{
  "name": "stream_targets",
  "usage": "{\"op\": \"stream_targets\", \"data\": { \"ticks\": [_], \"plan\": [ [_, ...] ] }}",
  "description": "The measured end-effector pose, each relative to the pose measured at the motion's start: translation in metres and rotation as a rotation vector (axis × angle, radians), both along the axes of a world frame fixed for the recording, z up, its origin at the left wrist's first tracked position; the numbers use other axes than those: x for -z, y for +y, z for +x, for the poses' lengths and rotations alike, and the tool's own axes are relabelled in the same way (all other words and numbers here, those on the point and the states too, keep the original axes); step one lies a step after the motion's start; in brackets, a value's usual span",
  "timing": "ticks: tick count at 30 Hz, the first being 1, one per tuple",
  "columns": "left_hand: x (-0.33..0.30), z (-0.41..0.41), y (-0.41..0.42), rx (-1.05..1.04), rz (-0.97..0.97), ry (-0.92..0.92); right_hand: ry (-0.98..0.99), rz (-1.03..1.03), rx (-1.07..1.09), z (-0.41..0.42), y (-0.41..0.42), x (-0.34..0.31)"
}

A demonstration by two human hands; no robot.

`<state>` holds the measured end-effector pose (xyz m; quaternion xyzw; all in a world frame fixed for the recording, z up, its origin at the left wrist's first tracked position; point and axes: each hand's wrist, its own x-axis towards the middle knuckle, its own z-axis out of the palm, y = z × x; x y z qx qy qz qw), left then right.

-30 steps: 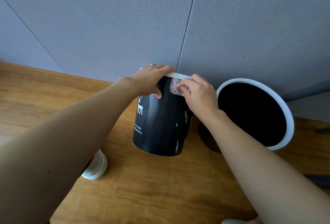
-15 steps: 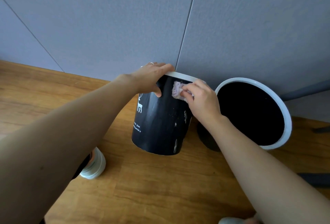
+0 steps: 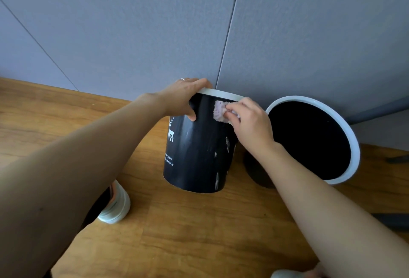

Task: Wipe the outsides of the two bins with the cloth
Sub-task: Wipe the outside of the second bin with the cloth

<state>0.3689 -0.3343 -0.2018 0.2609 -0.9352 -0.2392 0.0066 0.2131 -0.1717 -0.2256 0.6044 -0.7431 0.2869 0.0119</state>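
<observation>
A grey-blue wall (image 3: 132, 23) of matt panels fills the upper half of the view, split by thin dark seams: one runs nearly straight down at the centre, another slants across the left side. Below it lies a wooden floor (image 3: 188, 233) of warm honey-brown boards with visible grain, meeting the wall along a slanting line. Soft, even light falls on both. At the right edge a darker grey strip (image 3: 376, 111) crosses the wall's foot.

Tilted bin (image 3: 197, 151) left of second bin (image 3: 309, 140).
</observation>
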Motion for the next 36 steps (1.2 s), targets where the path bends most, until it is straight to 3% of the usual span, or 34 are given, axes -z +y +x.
{"op": "stream_targets", "data": {
  "ticks": [12,18,27,30,33,36],
  "plan": [
    [0.004,0.002,-0.001,0.000,-0.036,-0.007,0.061,0.199,-0.377,0.036,0.079,0.058],
    [0.007,0.001,-0.001,-0.001,-0.046,-0.013,-0.036,0.071,-0.131,0.022,0.046,0.040],
    [0.007,0.002,-0.002,0.001,-0.051,-0.019,0.033,0.210,-0.363,0.051,0.088,0.073],
    [0.007,0.002,-0.002,-0.002,-0.052,-0.010,0.047,0.099,-0.275,0.044,0.064,0.063],
    [0.006,0.001,-0.001,0.002,-0.058,-0.011,-0.065,0.035,-0.109,0.037,0.037,0.048],
    [0.006,0.002,-0.002,-0.001,-0.053,-0.018,-0.061,0.044,-0.144,0.040,0.042,0.052]
  ]
}}
